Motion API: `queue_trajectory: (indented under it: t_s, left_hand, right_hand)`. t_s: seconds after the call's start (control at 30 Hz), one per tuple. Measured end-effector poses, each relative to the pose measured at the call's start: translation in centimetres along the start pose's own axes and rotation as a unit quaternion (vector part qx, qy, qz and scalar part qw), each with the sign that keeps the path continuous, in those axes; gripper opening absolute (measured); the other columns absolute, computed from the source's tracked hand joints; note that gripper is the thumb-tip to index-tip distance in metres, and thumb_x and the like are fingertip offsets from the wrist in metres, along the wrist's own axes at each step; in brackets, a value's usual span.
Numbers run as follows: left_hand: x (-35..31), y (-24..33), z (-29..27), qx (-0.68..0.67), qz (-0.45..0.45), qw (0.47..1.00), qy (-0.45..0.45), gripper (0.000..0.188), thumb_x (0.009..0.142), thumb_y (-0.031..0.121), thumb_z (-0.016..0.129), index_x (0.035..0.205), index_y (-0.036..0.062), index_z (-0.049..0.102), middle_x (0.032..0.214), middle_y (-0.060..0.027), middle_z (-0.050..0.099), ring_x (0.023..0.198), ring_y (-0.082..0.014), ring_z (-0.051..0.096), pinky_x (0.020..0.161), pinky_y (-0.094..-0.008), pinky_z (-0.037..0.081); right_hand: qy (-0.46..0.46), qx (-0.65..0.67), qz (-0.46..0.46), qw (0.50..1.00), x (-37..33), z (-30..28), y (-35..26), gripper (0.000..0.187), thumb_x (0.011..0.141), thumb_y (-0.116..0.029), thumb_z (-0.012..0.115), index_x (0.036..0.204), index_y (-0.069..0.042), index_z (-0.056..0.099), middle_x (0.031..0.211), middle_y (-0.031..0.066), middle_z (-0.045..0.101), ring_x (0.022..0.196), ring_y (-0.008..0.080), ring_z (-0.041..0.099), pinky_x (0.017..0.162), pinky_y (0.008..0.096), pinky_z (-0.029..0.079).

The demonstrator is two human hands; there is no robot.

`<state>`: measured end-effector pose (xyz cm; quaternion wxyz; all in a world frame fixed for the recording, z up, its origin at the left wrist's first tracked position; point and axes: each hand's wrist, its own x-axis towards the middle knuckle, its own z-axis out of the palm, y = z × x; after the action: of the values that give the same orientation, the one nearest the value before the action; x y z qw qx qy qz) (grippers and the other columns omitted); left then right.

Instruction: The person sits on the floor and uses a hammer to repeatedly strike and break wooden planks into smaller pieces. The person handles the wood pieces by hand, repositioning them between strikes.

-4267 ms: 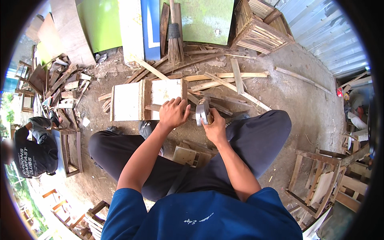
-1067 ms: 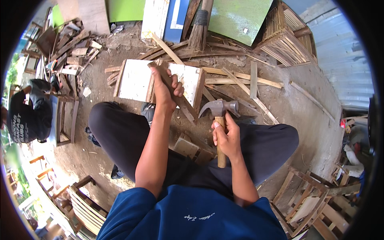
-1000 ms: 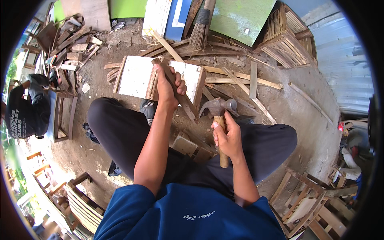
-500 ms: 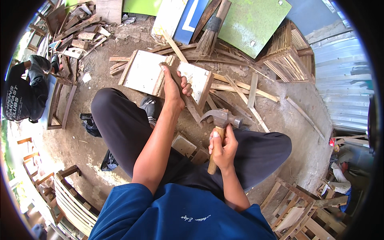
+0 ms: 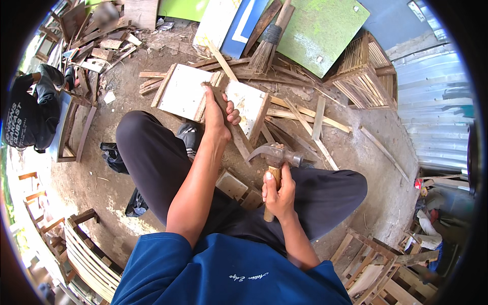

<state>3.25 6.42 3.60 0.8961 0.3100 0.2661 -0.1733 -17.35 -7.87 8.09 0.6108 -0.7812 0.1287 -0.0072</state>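
My left hand (image 5: 218, 118) is wrapped round a dark wooden batten (image 5: 238, 136), which slants from the upper left down toward the right. In my right hand (image 5: 279, 194) is a claw hammer, gripped by its wooden handle (image 5: 274, 175). The hammer's metal head (image 5: 277, 154) points up, its claw turned left beside the batten's lower end; whether they touch I cannot tell. Beyond my left hand lies a white-faced panel (image 5: 185, 91) with wooden edge strips, partly hidden by the hand and batten.
Loose wooden strips (image 5: 305, 114) lie right of the panel. A stick broom (image 5: 267, 51) leans at the back. Slatted wooden frames (image 5: 363, 81) stand far right, and a scrap wood heap (image 5: 104, 48) far left. Someone in dark clothes (image 5: 33, 109) is at the left edge.
The hammer has shifted slightly left and down, its claw now nearer the batten's lower end. My left hand keeps its hold on the batten.
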Motion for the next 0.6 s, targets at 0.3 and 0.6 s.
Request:
queue_trajectory:
  t_s: [0.3, 0.6]
  left_hand:
    - [1.1, 5.3, 0.5, -0.030, 0.093, 0.995, 0.020, 0.063, 0.102, 0.076, 0.034, 0.089, 0.0145, 0.039, 0.061, 0.0017, 0.036, 0.045, -0.0097, 0.033, 0.043, -0.0280, 0.032]
    - [-0.4, 1.9, -0.3, -0.053, 0.083, 0.988, 0.122, 0.052, 0.106, 0.067, 0.039, 0.098, 0.0147, 0.039, 0.069, -0.0005, 0.042, 0.054, -0.0150, 0.042, 0.056, -0.0351, 0.041]
  right_hand:
    - [-0.173, -0.173, -0.007, 0.969, -2.0, -3.3, 0.2, 0.042, 0.099, -0.013, 0.066, 0.129, 0.014, 0.054, 0.096, 0.0335, 0.069, 0.092, 0.0485, 0.071, 0.078, 0.0456, 0.055]
    - [-0.018, 0.248, 0.130, 0.960, -2.6, -1.9, -0.3, 0.024, 0.106, -0.014, 0.057, 0.127, -0.004, 0.049, 0.073, 0.0017, 0.052, 0.047, 0.0069, 0.049, 0.039, 0.0240, 0.041]
